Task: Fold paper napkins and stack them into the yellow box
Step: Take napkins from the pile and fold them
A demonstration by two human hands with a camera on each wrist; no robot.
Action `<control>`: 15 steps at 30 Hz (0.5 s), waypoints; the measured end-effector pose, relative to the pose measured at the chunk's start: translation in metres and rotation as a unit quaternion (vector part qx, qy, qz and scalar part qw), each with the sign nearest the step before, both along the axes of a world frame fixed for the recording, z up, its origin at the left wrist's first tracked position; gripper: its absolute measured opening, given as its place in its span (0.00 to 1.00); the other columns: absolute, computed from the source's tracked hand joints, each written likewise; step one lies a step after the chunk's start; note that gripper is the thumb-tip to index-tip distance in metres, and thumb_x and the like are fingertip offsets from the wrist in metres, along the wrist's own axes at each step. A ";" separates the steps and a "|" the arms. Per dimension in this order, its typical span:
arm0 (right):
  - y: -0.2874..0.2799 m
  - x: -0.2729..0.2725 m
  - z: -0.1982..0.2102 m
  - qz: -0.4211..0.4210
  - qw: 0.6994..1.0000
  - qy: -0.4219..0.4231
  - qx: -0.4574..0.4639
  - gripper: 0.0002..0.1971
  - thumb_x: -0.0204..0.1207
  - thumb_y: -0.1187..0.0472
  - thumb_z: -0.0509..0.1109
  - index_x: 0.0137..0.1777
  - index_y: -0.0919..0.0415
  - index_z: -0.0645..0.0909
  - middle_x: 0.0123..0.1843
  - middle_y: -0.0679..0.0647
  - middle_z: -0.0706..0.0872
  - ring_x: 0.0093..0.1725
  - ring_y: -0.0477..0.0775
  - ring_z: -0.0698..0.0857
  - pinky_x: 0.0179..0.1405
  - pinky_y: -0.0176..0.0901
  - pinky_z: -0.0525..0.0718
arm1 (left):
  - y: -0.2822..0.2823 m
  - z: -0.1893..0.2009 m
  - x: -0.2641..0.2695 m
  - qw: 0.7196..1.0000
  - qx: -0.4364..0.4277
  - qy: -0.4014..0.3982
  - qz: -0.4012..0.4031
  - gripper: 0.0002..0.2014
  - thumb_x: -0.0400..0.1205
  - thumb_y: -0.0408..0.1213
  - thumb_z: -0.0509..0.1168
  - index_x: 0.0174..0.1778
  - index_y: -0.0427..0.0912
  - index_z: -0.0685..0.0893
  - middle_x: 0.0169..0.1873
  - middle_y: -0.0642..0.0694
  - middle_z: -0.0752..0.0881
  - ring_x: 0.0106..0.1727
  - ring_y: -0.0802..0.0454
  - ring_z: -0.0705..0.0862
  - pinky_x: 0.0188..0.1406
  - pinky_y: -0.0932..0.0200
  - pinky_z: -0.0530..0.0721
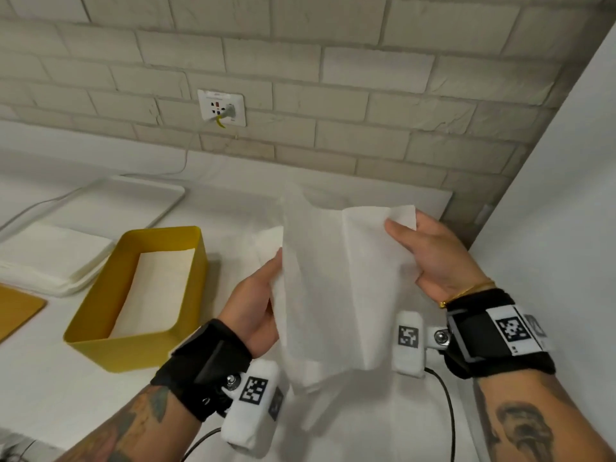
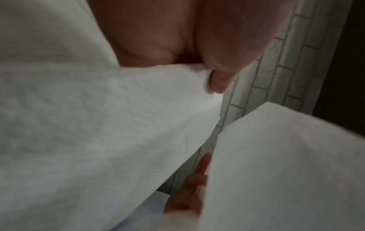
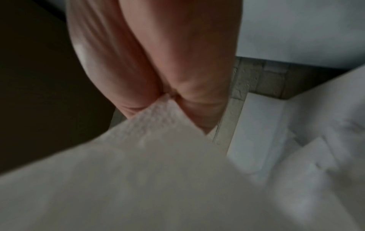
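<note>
A white paper napkin [image 1: 333,281] hangs in the air over the white table, creased down its middle. My left hand [image 1: 258,295] pinches its upper left edge and my right hand [image 1: 426,255] pinches its upper right corner. The left wrist view shows the napkin [image 2: 98,132] gripped under my thumb [image 2: 219,81]. In the right wrist view the napkin's corner [image 3: 158,118] sits pinched between my fingers [image 3: 199,101]. The yellow box [image 1: 110,348] stands to the left of my left hand, with a folded napkin [image 1: 153,288] lying flat inside it.
A stack of unfolded napkins [image 1: 50,258] lies on a white tray [image 1: 140,201] left of the box. A yellow lid [image 1: 16,311] shows at the left edge. The brick wall [image 1: 333,95] with a socket [image 1: 221,108] rises behind, and a white panel [image 1: 550,195] stands to the right.
</note>
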State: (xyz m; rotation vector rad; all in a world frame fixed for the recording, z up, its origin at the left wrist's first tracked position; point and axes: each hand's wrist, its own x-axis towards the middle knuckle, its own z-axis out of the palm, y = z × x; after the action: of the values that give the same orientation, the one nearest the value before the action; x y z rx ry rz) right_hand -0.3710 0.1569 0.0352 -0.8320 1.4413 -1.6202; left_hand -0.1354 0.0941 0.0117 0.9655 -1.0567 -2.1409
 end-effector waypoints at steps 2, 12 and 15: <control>0.002 -0.004 -0.003 -0.004 0.999 0.044 0.024 0.09 0.86 0.64 0.68 0.62 0.59 0.86 0.56 0.55 0.94 0.55 0.55 0.92 0.50 0.47 0.89 | -0.004 -0.006 0.001 0.999 0.043 0.011 0.013 0.23 0.91 0.52 0.55 0.69 0.41 0.86 0.61 0.39 0.91 0.61 0.42 0.91 0.60 0.45 0.85; -0.002 0.012 -0.005 -0.007 0.986 0.146 0.076 0.06 0.82 0.58 0.75 0.57 0.54 0.86 0.52 0.50 0.94 0.51 0.50 0.93 0.54 0.50 0.90 | -0.002 -0.025 -0.005 0.999 -0.025 -0.001 -0.039 0.14 0.86 0.33 0.65 0.66 0.35 0.85 0.60 0.35 0.91 0.57 0.40 0.92 0.56 0.46 0.92; 0.010 0.012 -0.008 0.076 0.987 0.102 0.102 0.22 0.68 0.49 0.82 0.62 0.51 0.86 0.55 0.48 0.94 0.55 0.51 0.93 0.56 0.54 0.90 | -0.007 -0.028 -0.003 0.999 -0.046 -0.009 -0.006 0.13 0.86 0.28 0.65 0.65 0.36 0.86 0.58 0.36 0.92 0.54 0.41 0.93 0.52 0.48 0.92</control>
State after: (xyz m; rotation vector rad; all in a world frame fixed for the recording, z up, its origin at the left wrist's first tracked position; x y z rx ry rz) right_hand -0.3588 0.1667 0.0269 -0.9847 1.6133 -1.2775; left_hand -0.1387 0.0867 -0.0163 0.9399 -1.1622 -2.0764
